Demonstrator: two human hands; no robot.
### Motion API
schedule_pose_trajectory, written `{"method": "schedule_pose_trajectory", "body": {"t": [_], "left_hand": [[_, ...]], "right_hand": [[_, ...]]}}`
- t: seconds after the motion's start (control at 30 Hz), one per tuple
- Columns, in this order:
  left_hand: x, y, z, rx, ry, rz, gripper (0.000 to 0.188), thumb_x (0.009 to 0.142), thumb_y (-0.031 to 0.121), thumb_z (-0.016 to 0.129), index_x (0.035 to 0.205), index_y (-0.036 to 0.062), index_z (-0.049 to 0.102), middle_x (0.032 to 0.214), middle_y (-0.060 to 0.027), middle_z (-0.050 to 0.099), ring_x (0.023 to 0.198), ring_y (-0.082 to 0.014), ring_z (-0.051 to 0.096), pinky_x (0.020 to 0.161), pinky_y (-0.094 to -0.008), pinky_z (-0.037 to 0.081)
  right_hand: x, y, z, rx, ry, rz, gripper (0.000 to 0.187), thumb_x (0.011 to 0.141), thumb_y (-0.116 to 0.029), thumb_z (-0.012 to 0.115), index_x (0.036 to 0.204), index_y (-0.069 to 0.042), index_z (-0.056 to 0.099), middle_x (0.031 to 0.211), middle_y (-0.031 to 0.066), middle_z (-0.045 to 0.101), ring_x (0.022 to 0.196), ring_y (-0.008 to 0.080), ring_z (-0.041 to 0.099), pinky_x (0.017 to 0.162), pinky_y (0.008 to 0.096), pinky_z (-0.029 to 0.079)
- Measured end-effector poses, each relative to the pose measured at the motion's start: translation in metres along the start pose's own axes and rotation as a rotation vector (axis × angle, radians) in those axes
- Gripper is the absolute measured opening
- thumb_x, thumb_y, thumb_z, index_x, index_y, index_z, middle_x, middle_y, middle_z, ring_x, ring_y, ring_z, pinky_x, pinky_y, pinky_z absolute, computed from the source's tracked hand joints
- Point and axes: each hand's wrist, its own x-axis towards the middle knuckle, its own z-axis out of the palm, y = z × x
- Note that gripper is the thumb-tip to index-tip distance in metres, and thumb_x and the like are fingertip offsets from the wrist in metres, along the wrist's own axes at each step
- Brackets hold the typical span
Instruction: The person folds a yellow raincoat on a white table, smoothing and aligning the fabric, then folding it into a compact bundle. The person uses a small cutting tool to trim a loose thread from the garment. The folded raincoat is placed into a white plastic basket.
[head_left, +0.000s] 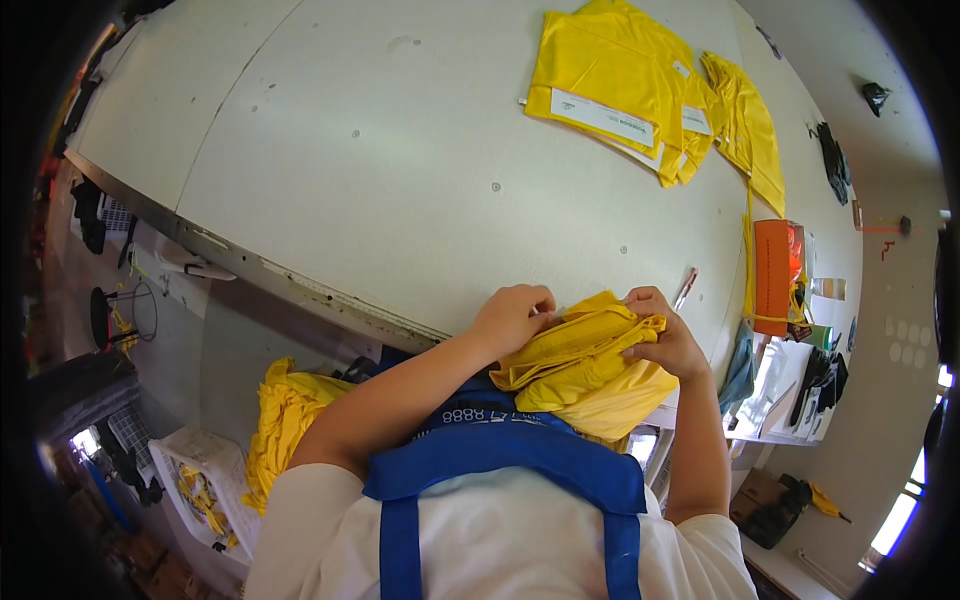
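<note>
A bunched yellow garment point(575, 355) lies over the near edge of the white table point(400, 190), against my blue apron point(510, 450), its lower part hanging down. My left hand point(515, 318) grips its upper left edge with the fingers curled in. At its upper right, my right hand point(668, 335) pinches the layered cloth between thumb and fingers. Folds hide what the fingertips touch. A slim red-and-white pen-like item point(686, 288) lies just beyond my right hand.
Folded yellow garments point(620, 75) with white label strips lie at the far right, a loose yellow piece point(750, 130) beside them. An orange box point(772, 275) stands near the right edge. Lower left are a yellow cloth heap point(285, 420) and a white basket point(205, 475).
</note>
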Motion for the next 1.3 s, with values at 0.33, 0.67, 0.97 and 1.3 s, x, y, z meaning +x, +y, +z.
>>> {"method": "schedule_pose_trajectory", "body": {"t": [0.33, 0.67, 0.97, 1.3], "left_hand": [[0.005, 0.012, -0.006, 0.007, -0.180, 0.009, 0.009, 0.081, 0.011, 0.065, 0.087, 0.0054, 0.060, 0.078, -0.0089, 0.063, 0.070, -0.0223, 0.061, 0.064, -0.0320, 0.048], [0.009, 0.026, -0.004, 0.018, -0.259, 0.031, 0.009, 0.080, 0.013, 0.063, 0.085, 0.0050, 0.062, 0.076, -0.0094, 0.065, 0.069, -0.0231, 0.060, 0.065, -0.0324, 0.047], [0.046, 0.029, -0.007, -0.190, -0.484, -0.057, 0.008, 0.085, 0.011, 0.057, 0.087, 0.0038, 0.055, 0.073, -0.0023, 0.060, 0.069, -0.0086, 0.052, 0.063, -0.0243, 0.043], [0.056, 0.023, -0.004, -0.439, -0.611, -0.278, 0.005, 0.090, 0.012, 0.054, 0.088, 0.0077, 0.053, 0.071, 0.0002, 0.056, 0.065, -0.0055, 0.046, 0.057, -0.0212, 0.036]], "right_hand": [[-0.011, -0.006, 0.004, -0.064, -0.017, -0.059, 0.060, 0.055, 0.016, 0.074, 0.106, -0.013, 0.061, 0.123, 0.0050, 0.043, 0.110, 0.0186, 0.048, 0.090, 0.0285, 0.044], [-0.020, -0.006, 0.005, -0.127, -0.009, -0.104, 0.060, 0.052, 0.015, 0.076, 0.104, -0.012, 0.063, 0.125, 0.0066, 0.043, 0.111, 0.0224, 0.047, 0.091, 0.0319, 0.042], [-0.030, -0.026, 0.008, -0.311, 0.027, -0.156, 0.056, 0.051, 0.007, 0.080, 0.101, -0.012, 0.064, 0.127, 0.0077, 0.045, 0.119, 0.0273, 0.043, 0.096, 0.0361, 0.039], [-0.030, -0.054, 0.026, -0.773, -0.085, -0.178, 0.051, 0.061, -0.008, 0.078, 0.106, -0.017, 0.056, 0.120, 0.0014, 0.058, 0.134, 0.0373, 0.028, 0.105, 0.0510, 0.023]]}}
